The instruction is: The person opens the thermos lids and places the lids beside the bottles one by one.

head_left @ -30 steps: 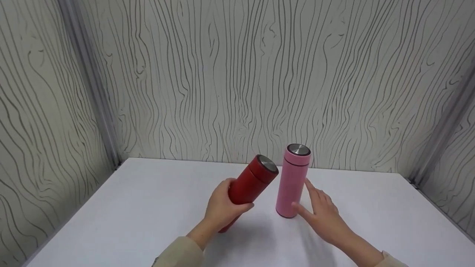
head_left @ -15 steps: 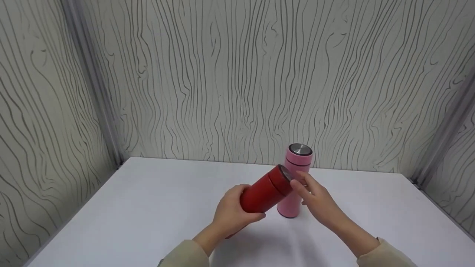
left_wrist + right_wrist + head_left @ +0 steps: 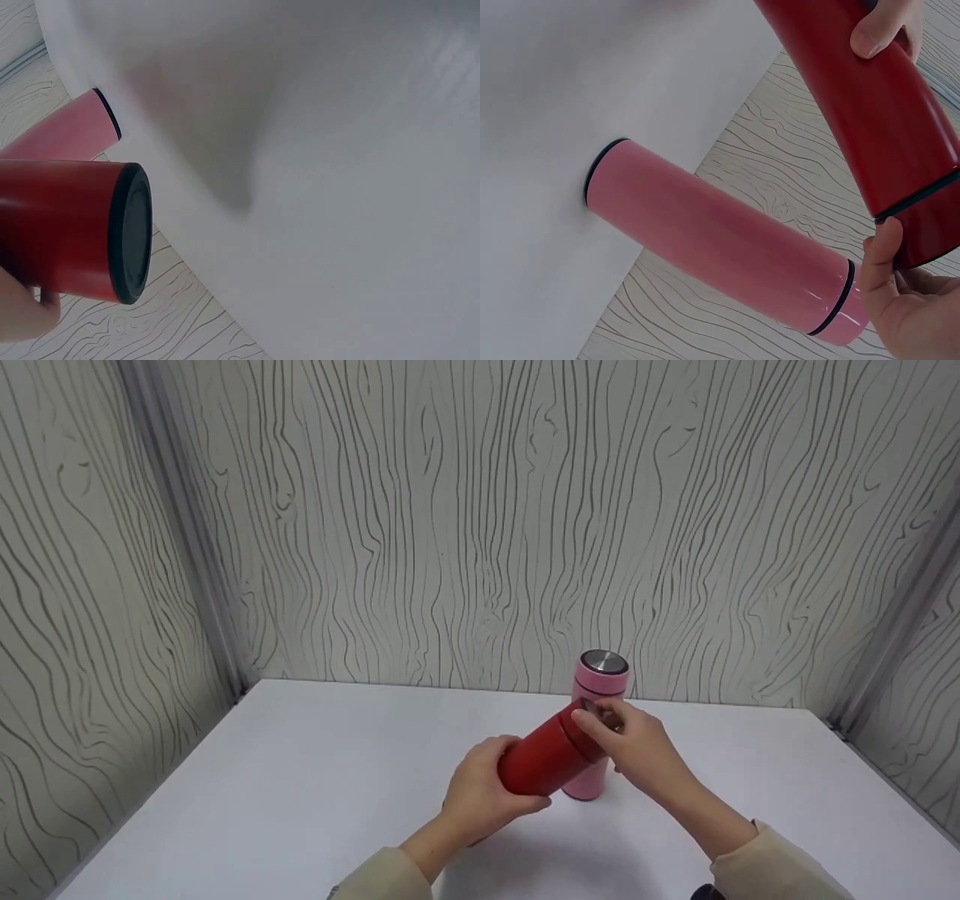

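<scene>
My left hand (image 3: 484, 795) grips the body of a red thermos flask (image 3: 541, 757), which leans to the right above the table. At the flask's upper end, my right hand (image 3: 645, 746) holds the red cap with thumb and fingers; the right wrist view shows the thumb (image 3: 887, 240) by the dark ring under the cap (image 3: 934, 232). Its dark base (image 3: 135, 234) faces the camera in the left wrist view. Behind the red flask stands a pink thermos flask (image 3: 602, 682), upright, with a steel-topped lid and its middle partly covered.
Both flasks are over a white table (image 3: 315, 780). A wood-grain patterned wall (image 3: 465, 525) closes off the back, with similar panels at the left and right sides.
The red flask has moved right and tipped further over in my left hand. My right hand has come from beside the pink flask to the red flask's cap and taken hold of it.
</scene>
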Demonstrator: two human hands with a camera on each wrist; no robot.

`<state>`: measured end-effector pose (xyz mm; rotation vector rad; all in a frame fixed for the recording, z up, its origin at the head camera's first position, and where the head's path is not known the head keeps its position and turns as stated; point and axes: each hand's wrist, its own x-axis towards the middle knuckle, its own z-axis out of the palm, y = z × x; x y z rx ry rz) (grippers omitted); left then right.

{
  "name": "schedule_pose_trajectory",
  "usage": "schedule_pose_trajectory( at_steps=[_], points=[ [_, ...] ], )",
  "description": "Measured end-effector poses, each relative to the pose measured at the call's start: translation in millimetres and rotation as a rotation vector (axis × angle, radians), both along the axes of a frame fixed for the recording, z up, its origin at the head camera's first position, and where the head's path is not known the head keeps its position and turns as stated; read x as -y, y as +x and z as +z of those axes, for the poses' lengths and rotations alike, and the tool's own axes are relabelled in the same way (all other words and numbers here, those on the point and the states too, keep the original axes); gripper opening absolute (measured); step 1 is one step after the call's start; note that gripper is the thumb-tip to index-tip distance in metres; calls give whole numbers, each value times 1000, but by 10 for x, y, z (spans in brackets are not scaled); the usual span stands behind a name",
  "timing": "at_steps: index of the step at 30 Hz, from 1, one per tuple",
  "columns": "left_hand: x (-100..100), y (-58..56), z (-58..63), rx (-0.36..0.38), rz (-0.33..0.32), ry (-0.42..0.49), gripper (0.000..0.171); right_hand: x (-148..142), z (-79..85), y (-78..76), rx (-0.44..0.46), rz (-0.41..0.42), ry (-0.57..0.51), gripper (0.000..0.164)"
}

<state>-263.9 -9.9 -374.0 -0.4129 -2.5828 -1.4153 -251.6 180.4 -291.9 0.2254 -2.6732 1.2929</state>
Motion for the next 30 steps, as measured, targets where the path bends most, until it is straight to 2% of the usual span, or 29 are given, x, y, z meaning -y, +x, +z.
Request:
schedule_pose_trajectory(
  at_steps=[6, 10, 13, 15, 19, 21, 23, 25, 30],
  points=[
    [36, -2, 28, 25, -64, 2, 65, -29, 6, -14, -37, 35, 22, 43],
    [56, -10, 39, 45, -103, 13, 65, -64, 28, -8, -61, 120, 39, 45],
    [60, -20, 34, 42, -97, 1, 65, -78, 64, -6, -48, 173, 70, 47],
    [56, -27, 25, 38, -79, -9, 65, -74, 96, -8, -14, 160, 89, 51],
    [40, -31, 23, 35, -54, -19, 66, -47, 176, -7, 68, 68, 136, 60],
    [35, -28, 30, 36, -57, -18, 66, -34, 213, -9, 97, 32, 161, 60],
    [34, -27, 38, 38, -66, -16, 65, -27, 241, -12, 106, 33, 178, 57],
    [44, -23, 46, 45, -76, -11, 65, -34, 262, -12, 94, 65, 187, 54],
    [80, -6, 56, 54, -100, 3, 65, -104, 284, 2, 31, 241, 181, 51]
  ],
)
